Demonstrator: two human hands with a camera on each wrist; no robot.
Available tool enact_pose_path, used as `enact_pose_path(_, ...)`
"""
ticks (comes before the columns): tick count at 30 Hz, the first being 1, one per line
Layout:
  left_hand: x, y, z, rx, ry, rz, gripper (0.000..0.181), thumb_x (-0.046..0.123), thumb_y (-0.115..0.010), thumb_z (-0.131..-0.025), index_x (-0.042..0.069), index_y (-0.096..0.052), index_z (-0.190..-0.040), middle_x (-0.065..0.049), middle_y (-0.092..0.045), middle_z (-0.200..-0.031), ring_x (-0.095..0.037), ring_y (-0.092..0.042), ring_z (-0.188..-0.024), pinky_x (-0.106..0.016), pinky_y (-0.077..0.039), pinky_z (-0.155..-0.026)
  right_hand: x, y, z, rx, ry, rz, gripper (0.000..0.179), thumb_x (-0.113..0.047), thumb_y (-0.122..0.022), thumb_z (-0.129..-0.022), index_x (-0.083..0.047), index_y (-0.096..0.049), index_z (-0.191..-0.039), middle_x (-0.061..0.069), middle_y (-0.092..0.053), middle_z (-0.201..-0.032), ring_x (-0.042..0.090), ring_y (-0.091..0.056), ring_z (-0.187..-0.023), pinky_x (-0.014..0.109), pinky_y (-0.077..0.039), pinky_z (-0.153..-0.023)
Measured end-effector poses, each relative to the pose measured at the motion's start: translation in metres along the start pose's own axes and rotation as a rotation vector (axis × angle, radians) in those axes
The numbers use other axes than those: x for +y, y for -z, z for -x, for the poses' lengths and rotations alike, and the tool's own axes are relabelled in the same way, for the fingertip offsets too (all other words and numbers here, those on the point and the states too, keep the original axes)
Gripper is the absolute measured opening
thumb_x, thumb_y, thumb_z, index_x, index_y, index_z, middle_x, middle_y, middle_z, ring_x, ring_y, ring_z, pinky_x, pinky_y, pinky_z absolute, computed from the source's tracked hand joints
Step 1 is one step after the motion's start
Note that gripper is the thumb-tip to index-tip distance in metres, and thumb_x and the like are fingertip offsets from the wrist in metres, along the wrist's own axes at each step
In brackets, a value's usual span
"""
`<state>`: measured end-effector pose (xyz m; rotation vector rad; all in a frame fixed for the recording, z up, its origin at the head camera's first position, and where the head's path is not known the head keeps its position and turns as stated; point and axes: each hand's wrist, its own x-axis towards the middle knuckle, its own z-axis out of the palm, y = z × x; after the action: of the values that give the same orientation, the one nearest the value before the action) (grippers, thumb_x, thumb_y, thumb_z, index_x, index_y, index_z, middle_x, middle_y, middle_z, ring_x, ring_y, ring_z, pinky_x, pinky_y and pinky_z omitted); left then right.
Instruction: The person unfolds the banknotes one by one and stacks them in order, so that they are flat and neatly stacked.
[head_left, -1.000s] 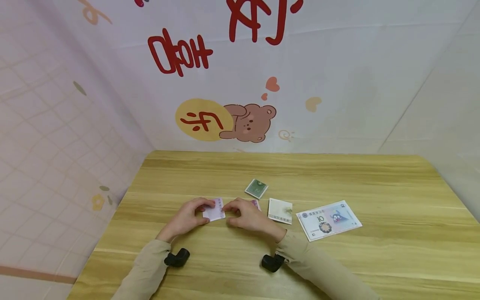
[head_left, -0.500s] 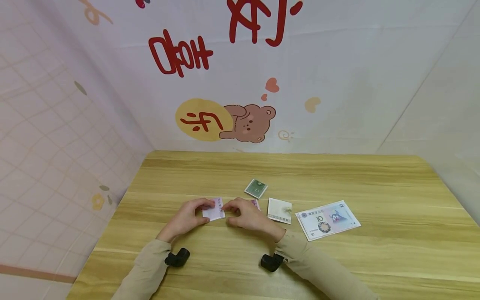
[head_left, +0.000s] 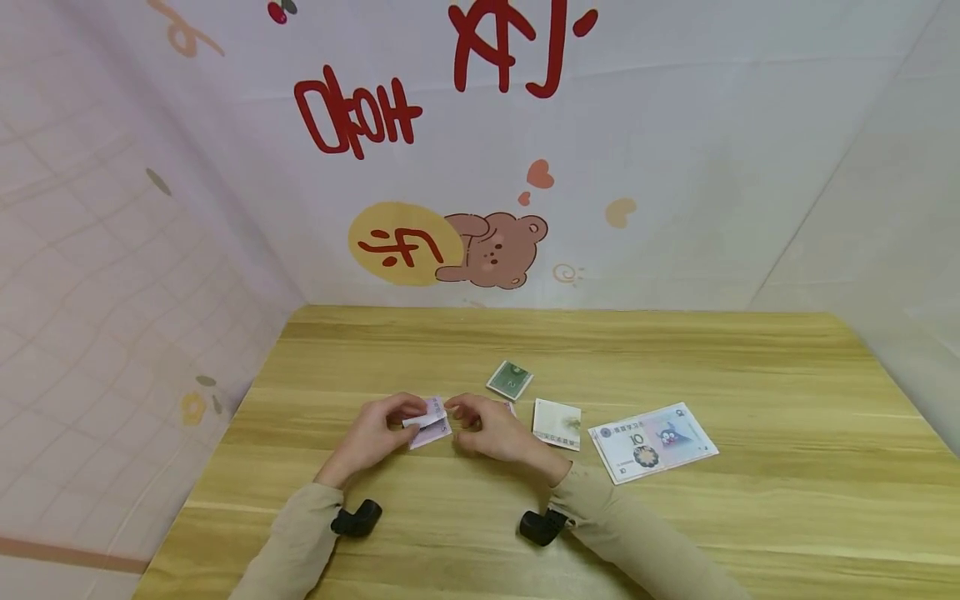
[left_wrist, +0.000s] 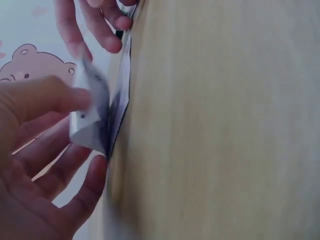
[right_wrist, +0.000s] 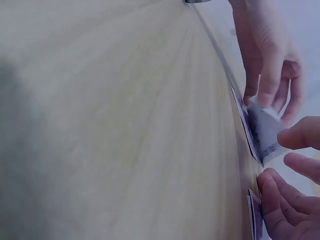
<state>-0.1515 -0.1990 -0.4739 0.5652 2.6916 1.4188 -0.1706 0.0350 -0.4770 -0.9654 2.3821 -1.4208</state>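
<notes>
A folded purple banknote (head_left: 433, 427) lies on the table, one flap raised at an angle. My left hand (head_left: 378, 429) grips its left side; in the left wrist view, the thumb (left_wrist: 77, 99) rests on the raised flap (left_wrist: 90, 115) with fingers behind it. At the note's right end is my right hand (head_left: 495, 429), fingers bent, its fingertips on the edge of the flap (right_wrist: 270, 132) in the right wrist view. Another purple banknote (right_wrist: 255, 215) lies beneath or beside the right hand, mostly hidden in the head view.
Farther back lies a folded green banknote (head_left: 511, 380). A folded pale banknote (head_left: 557, 423) lies right of the right hand. Beyond it, a flat 10 banknote (head_left: 652, 442) lies at the right. The wooden table (head_left: 675, 350) meets a printed wall cloth (head_left: 675, 150) at the back.
The purple note's flap has lifted, showing darker print beneath; before, the note lay folded flat. Both hands have stayed nearly in place. The head view has shifted slightly.
</notes>
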Motion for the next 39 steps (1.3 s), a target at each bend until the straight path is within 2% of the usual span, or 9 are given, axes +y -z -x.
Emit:
enact_pose_path(3,0.001,-0.002,-0.001,0.102,0.007,0.058,0.025,-0.007,-0.069,-0.084,-0.002,-0.066,-0.108,-0.013,-0.070,-0.099,-0.027,-0.065,-0.091,-0.038,-0.054,-0.078,0.000,-0.001,-0.001,0.023,-0.014,-0.038,0.044,0.002,-0.064,-0.078,0.005,-0.057,-0.122,0.018,-0.064,-0.103,0.028,-0.063,-0.090,0.031,-0.052,-0.077)
enact_pose_path(7,0.005,-0.003,-0.002,0.211,0.019,0.147,0.023,-0.007,-0.067,-0.086,-0.004,-0.065,-0.109,-0.018,-0.069,-0.096,-0.031,-0.066,-0.090,-0.032,-0.055,-0.076,-0.001,-0.002,-0.002,0.036,-0.018,-0.036,0.038,0.005,-0.065,-0.079,0.006,-0.058,-0.116,0.018,-0.064,-0.102,0.027,-0.063,-0.087,0.030,-0.053,-0.075)
enact_pose_path(12,0.018,-0.001,-0.003,0.271,0.053,0.176,0.026,-0.009,-0.061,-0.089,-0.004,-0.062,-0.115,-0.021,-0.069,-0.094,-0.032,-0.067,-0.089,-0.021,-0.054,-0.074,-0.002,-0.002,-0.002,0.039,-0.012,-0.032,0.031,0.005,-0.067,-0.080,0.007,-0.061,-0.110,0.017,-0.064,-0.099,0.027,-0.062,-0.086,0.031,-0.053,-0.075)
enact_pose_path(14,0.030,0.003,-0.002,0.289,0.049,0.177,0.028,-0.010,-0.059,-0.090,-0.005,-0.061,-0.117,-0.024,-0.069,-0.092,-0.035,-0.066,-0.089,-0.023,-0.053,-0.076,-0.002,-0.002,-0.001,0.041,-0.008,-0.037,0.030,0.004,-0.067,-0.080,0.006,-0.062,-0.109,0.016,-0.064,-0.096,0.026,-0.061,-0.084,0.030,-0.052,-0.073)
enact_pose_path(17,0.034,0.006,-0.002,0.309,0.047,0.199,0.032,-0.012,-0.056,-0.090,-0.006,-0.058,-0.122,-0.026,-0.068,-0.094,-0.037,-0.066,-0.091,-0.025,-0.053,-0.078,-0.001,-0.001,-0.001,0.056,-0.015,-0.025,0.029,0.002,-0.067,-0.080,0.004,-0.064,-0.108,0.013,-0.064,-0.090,0.022,-0.058,-0.079,0.026,-0.048,-0.067)
enact_pose_path(23,0.015,0.008,-0.004,0.328,0.042,0.271,0.035,-0.008,-0.054,-0.093,0.003,-0.060,-0.126,-0.023,-0.069,-0.097,-0.023,-0.065,-0.084,-0.029,-0.054,-0.068,-0.002,0.003,0.000,0.103,-0.061,-0.034,0.024,0.002,-0.066,-0.081,-0.001,-0.065,-0.105,0.005,-0.062,-0.086,0.013,-0.052,-0.074,0.023,-0.044,-0.063)
enact_pose_path(28,0.014,0.005,-0.007,0.298,0.050,0.373,0.033,-0.010,-0.050,-0.094,-0.003,-0.058,-0.125,-0.028,-0.066,-0.098,-0.016,-0.064,-0.080,-0.034,-0.056,-0.070,-0.002,0.013,0.003,0.170,-0.060,-0.084,0.021,0.003,-0.064,-0.083,-0.004,-0.066,-0.103,0.003,-0.065,-0.098,0.016,-0.057,-0.085,0.029,-0.049,-0.075)
enact_pose_path(32,0.018,-0.003,-0.011,0.258,0.083,0.464,0.031,-0.014,-0.045,-0.093,-0.010,-0.057,-0.121,-0.030,-0.064,-0.097,-0.017,-0.064,-0.082,-0.041,-0.056,-0.076,0.001,0.024,0.008,0.203,-0.065,-0.111,0.021,0.003,-0.063,-0.085,-0.005,-0.068,-0.103,0.004,-0.067,-0.102,0.018,-0.058,-0.087,0.030,-0.049,-0.077)
enact_pose_path(39,0.024,-0.020,-0.016,0.200,0.111,0.591,0.030,-0.017,-0.039,-0.091,-0.015,-0.053,-0.117,-0.036,-0.062,-0.098,-0.026,-0.066,-0.084,-0.050,-0.053,-0.081,0.013,0.048,0.022,0.272,-0.114,-0.153,0.016,0.001,-0.066,-0.086,-0.002,-0.068,-0.101,0.010,-0.067,-0.100,0.015,-0.058,-0.079,0.024,-0.048,-0.068)
